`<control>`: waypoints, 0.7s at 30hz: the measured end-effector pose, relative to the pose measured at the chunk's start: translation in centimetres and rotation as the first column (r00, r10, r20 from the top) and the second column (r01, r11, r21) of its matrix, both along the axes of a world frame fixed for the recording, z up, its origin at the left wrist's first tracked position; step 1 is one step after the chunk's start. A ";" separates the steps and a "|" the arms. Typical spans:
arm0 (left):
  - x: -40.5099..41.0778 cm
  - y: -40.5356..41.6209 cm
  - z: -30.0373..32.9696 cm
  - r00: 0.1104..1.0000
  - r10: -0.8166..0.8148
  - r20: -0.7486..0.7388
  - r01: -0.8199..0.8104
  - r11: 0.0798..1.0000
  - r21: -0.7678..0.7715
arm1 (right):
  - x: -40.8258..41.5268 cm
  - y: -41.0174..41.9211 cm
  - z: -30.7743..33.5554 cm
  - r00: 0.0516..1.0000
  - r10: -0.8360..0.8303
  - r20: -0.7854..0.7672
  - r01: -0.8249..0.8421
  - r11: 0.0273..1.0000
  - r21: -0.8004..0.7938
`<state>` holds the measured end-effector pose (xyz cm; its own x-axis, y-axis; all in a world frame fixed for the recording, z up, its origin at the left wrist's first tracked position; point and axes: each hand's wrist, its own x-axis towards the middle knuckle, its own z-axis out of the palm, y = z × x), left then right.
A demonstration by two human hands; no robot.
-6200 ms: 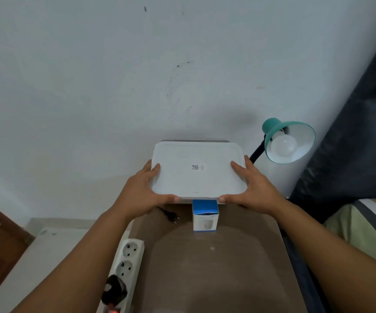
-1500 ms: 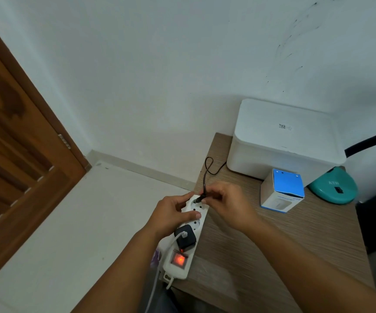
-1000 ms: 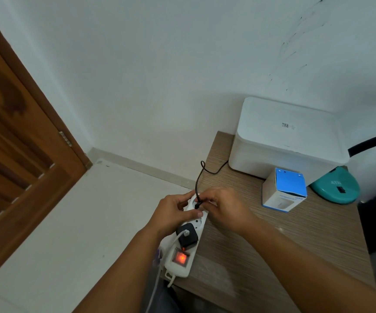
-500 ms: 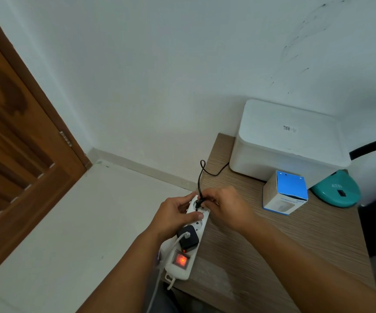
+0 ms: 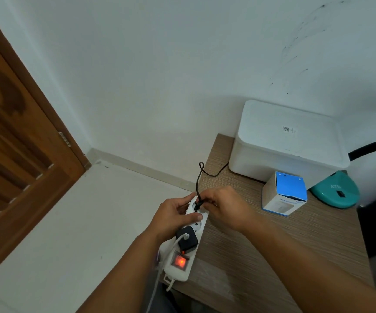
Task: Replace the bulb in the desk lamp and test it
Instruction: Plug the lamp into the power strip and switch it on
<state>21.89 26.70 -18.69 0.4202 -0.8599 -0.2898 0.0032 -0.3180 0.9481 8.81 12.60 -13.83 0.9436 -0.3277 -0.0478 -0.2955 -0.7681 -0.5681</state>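
A white power strip (image 5: 180, 271) lies along the left edge of the wooden table (image 5: 272, 240), its red switch (image 5: 179, 260) lit. My left hand (image 5: 173, 216) grips the strip's far end. My right hand (image 5: 223, 206) pinches the lamp's black plug (image 5: 198, 204) at the far socket. The black cord (image 5: 199, 175) loops back toward the wall. The lamp's teal base (image 5: 336, 190) stands at the right, with its black neck (image 5: 372, 145) running out of frame. The shade and bulb are out of view.
A white lidded box (image 5: 288, 141) stands against the wall. A blue-topped small carton (image 5: 284, 193) sits in front of it. A black charger (image 5: 187, 240) with a white cable occupies a socket on the strip. A wooden door (image 5: 13, 154) stands at the left.
Six seconds ago both hands held the white box near the lamp. Since then they went to the power strip; over the last second the plug stays at the far socket with small shifts.
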 end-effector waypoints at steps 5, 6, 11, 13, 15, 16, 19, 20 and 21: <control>0.0 0.0 0.2 1.000 -0.014 0.015 0.014 1.000 0.006 | 0.6 -0.3 0.0 0.998 0.042 -0.037 -0.043 0.999 -0.023; 0.0 0.0 0.1 1.000 -0.015 0.015 0.015 1.000 0.007 | 0.7 -0.4 0.1 0.998 0.049 -0.047 -0.050 0.998 -0.030; 0.1 0.0 -0.1 1.000 -0.016 0.025 0.015 1.000 0.019 | 0.5 -0.5 -0.4 0.996 0.046 -0.078 -0.050 0.998 -0.048; 0.1 0.0 -0.1 0.999 -0.018 0.028 0.017 0.999 0.028 | 0.3 -0.2 -0.8 0.998 0.025 -0.061 -0.028 0.998 -0.047; 0.2 0.0 -0.1 0.999 -0.025 0.044 0.023 0.999 0.036 | 0.3 -0.1 -1.1 0.999 -0.011 -0.043 0.008 0.998 -0.067; 0.2 0.0 -0.1 0.998 -0.028 0.049 0.026 0.999 0.041 | 0.3 0.0 -1.2 0.999 -0.026 -0.041 0.023 0.997 -0.080; 0.2 0.0 -0.1 0.998 -0.031 0.061 0.028 0.998 0.052 | 0.5 0.2 -1.5 0.997 -0.065 -0.045 0.060 0.994 -0.094; 0.2 -0.1 -0.2 0.997 -0.035 0.072 0.031 0.998 0.057 | 0.6 0.2 -1.5 0.996 -0.077 -0.050 0.072 0.994 -0.087; 0.2 -0.1 -0.1 0.996 -0.040 0.086 0.035 0.997 0.064 | 0.7 0.1 -1.5 0.995 -0.085 -0.059 0.080 0.994 -0.078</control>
